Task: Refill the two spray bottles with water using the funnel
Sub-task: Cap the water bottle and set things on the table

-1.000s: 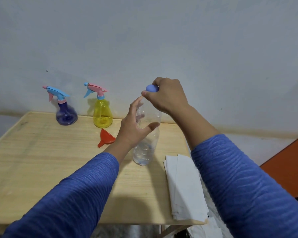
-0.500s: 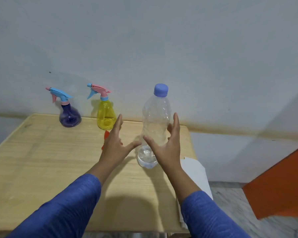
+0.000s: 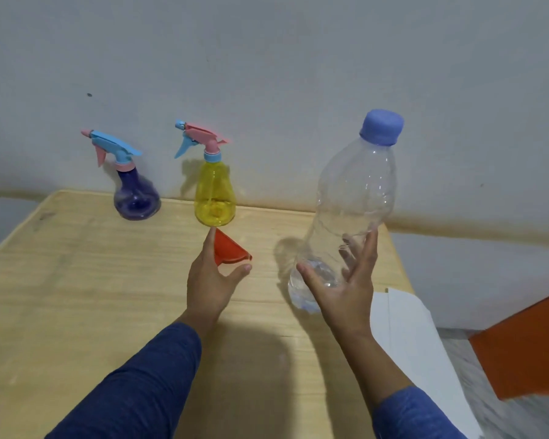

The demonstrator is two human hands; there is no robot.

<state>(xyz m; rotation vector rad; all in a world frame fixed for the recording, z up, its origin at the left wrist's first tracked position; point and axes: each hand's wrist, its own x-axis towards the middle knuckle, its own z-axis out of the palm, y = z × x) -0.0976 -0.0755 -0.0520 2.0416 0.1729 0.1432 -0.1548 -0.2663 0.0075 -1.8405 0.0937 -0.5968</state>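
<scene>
On table (image 3: 76,280), unlabelled bottle (image 3: 355,201), seemingly near-empty.

head view | worn high | faces forward-down | near table (image 3: 76,280)

1. Funnel (image 3: 227,250): near side and spout hidden behind the left hand (image 3: 208,282).
2. Paper sheets (image 3: 406,337): cut off at the bottom edge (left part behind the right forearm).
3. Water bottle (image 3: 352,198): lower right part covered by the right hand (image 3: 343,289).
4. Orange object (image 3: 520,346): blurred, cropped at right.
</scene>
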